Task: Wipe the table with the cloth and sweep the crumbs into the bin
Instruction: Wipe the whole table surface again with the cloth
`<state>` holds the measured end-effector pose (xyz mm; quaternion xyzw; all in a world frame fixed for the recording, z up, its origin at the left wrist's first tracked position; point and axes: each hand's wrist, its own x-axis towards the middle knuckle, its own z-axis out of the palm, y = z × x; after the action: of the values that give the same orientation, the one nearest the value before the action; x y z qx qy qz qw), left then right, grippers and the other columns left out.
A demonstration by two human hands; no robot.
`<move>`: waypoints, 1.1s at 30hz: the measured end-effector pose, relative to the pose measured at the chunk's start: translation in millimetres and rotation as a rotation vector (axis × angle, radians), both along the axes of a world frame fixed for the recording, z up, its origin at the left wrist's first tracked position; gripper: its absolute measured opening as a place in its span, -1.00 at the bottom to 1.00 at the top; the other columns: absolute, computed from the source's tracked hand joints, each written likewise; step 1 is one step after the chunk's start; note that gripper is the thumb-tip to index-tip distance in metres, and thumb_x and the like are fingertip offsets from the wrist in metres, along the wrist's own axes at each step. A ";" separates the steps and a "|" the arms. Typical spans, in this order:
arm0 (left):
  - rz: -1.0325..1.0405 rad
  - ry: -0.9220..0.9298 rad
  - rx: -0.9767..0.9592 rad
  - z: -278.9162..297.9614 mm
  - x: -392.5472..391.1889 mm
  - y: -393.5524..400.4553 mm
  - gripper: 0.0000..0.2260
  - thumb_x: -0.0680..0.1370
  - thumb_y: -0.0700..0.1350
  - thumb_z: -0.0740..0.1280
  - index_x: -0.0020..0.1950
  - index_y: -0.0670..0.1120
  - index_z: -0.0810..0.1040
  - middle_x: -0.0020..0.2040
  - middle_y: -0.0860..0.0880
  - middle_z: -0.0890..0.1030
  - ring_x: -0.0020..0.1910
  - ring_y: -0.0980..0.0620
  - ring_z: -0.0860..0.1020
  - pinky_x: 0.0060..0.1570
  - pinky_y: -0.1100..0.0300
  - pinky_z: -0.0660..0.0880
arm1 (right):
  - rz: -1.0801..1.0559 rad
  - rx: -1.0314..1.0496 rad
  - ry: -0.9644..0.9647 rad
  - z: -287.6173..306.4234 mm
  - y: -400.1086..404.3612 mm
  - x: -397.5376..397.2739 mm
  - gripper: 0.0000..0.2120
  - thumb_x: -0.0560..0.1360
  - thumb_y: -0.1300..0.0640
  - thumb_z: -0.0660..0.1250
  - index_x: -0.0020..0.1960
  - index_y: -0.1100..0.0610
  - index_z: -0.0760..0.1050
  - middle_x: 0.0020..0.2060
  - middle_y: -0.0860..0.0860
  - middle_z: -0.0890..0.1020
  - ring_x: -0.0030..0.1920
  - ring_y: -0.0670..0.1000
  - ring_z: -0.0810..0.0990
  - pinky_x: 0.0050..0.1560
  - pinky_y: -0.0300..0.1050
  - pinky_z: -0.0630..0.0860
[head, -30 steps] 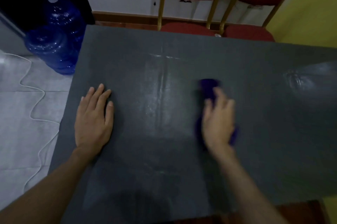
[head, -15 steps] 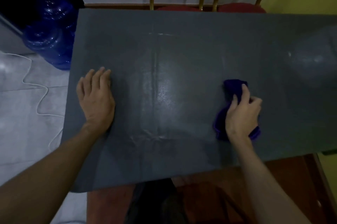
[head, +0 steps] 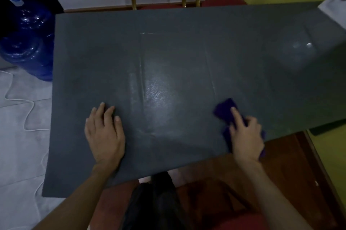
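Observation:
A dark grey table (head: 187, 52) fills the view. On it, close to the near edge at the right, lies a bunched purple cloth (head: 223, 110). My right hand (head: 245, 136) grips the cloth, the index finger stretched out along it and the other fingers curled over the bunch. Part of the cloth hangs past the table's near edge under my wrist. My left hand (head: 104, 132) lies flat on the table at the near left, fingers straight. I can make out no crumbs on the surface. A black bag-like shape (head: 155, 201) sits below the near edge between my arms.
Two blue water jugs (head: 28, 50) stand on the floor left of the table, with a white cable (head: 28, 113) winding near them. Red chairs with gold legs (head: 222, 2) stand behind the far edge. A white object (head: 335, 5) shows at the far right corner.
My right hand has drawn the cloth rightwards and back to the table's near edge. The left hand has stayed flat in its place. The camera has pulled back, showing more of the near edge.

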<state>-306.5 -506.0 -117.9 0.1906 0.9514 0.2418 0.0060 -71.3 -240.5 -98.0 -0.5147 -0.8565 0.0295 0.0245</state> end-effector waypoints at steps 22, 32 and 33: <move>-0.008 0.163 -0.064 5.7 6.0 60.3 -0.81 0.52 -0.23 0.19 0.07 -0.19 0.55 0.09 -0.18 0.58 0.17 -0.21 0.46 0.27 -0.15 0.27 | -0.359 0.028 0.326 9.3 94.2 -85.1 -0.54 0.58 0.05 0.25 0.46 -0.03 0.30 0.17 0.22 0.41 0.14 0.29 0.45 -0.02 0.15 0.48; -0.056 0.195 -0.053 -13.9 -29.0 160.5 -0.65 0.66 -0.13 0.12 0.35 -0.30 0.46 0.40 -0.29 0.43 0.41 -0.28 0.36 0.48 -0.02 0.20 | 0.420 0.011 0.021 -8.0 161.1 -167.1 -0.66 0.56 -0.16 0.16 0.32 -0.14 0.36 0.07 0.04 0.41 0.08 0.21 0.50 -0.14 0.00 0.39; -0.047 0.190 -0.055 -13.2 -28.6 162.0 -0.66 0.65 -0.14 0.14 0.34 -0.29 0.47 0.40 -0.29 0.44 0.40 -0.28 0.37 0.47 -0.02 0.20 | 0.261 -0.007 0.008 -6.6 192.0 -141.6 -0.65 0.56 -0.19 0.15 0.31 -0.14 0.36 0.09 0.06 0.41 0.11 0.24 0.50 -0.07 0.05 0.42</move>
<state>-335.2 -344.0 -131.1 0.2349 0.9492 0.1960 -0.0734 -212.9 -48.5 -104.6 -0.3988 -0.9160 0.0376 0.0221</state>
